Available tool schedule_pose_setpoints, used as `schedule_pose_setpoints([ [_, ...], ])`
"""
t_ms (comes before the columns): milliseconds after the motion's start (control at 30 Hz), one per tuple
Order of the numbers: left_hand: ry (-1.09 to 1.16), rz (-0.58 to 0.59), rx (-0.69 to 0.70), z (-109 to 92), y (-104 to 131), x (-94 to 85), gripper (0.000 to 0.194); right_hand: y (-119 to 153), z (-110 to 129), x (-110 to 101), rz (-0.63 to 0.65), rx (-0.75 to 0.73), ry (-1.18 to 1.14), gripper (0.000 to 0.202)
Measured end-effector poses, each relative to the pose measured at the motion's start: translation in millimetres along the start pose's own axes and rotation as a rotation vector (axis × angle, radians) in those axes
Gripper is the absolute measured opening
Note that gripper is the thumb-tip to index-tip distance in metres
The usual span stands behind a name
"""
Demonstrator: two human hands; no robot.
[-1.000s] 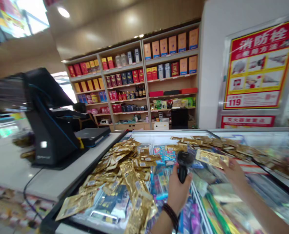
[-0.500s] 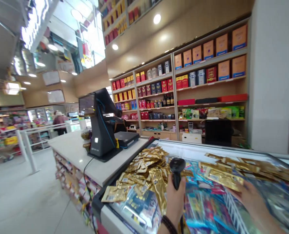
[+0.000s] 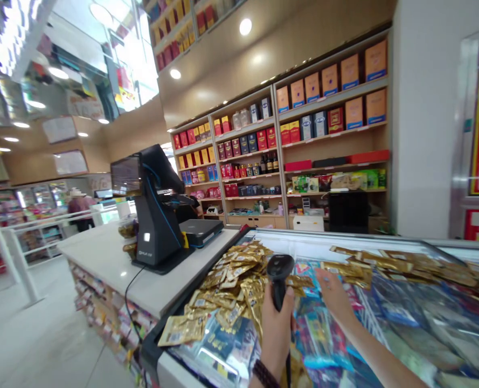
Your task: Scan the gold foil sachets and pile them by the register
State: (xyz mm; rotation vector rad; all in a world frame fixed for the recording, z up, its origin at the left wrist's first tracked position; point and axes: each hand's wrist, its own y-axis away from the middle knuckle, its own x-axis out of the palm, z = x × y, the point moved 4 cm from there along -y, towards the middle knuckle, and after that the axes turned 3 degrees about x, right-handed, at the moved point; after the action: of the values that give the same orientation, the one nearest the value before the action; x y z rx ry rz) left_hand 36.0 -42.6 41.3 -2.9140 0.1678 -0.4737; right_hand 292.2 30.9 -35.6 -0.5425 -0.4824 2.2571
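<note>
Left-hand fingers (image 3: 289, 300) wrap the handle (image 3: 278, 294) of the black scanner (image 3: 280, 265).

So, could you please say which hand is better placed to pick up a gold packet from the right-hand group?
Probably the right: the right hand is nearer those gold packets, while the left hand grips the black scanner.

I see a person's left hand (image 3: 274, 327) curled, thumb upward; the right hand (image 3: 333, 293) stretches forward, forearm (image 3: 379, 350) slanting inward.
</note>
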Motion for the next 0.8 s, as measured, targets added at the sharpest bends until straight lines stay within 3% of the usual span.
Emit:
schedule_pose_setpoints([
  [100, -0.001, 0.067, -0.017, 1.1, 4.7, 22.9, 0.088, -16.2, -21.7, -42.4, -0.052, -0.044, 0.247, 0.051],
  [200, 0.028, 0.120, -0.041, 7.0, 7.2, 53.3, 0.086, -33.1, -29.3, -70.0, -0.011, -0.111, 0.486, 0.050],
  [333, 0.066, 0.125, -0.085, 23.3, 8.1, 93.1, 0.088, -50.7, -33.0, -87.4, 0.100, -0.128, 0.787, 0.059],
  [433, 0.040, 0.120, -0.112, 41.7, 8.8, 112.3, 0.082, -55.6, -37.5, -92.8, 0.226, -0.080, 0.925, 0.059],
  [533, -0.018, 0.116, -0.133, 59.1, 11.1, 117.8, 0.071, -53.7, -37.9, -97.5, 0.291, -0.056, 0.933, 0.056],
  [800, 0.020, 0.226, -0.119, 74.1, 22.2, 113.1, 0.075, -41.7, -18.3, -133.8, 0.127, -0.084, 0.768, 0.028],
])
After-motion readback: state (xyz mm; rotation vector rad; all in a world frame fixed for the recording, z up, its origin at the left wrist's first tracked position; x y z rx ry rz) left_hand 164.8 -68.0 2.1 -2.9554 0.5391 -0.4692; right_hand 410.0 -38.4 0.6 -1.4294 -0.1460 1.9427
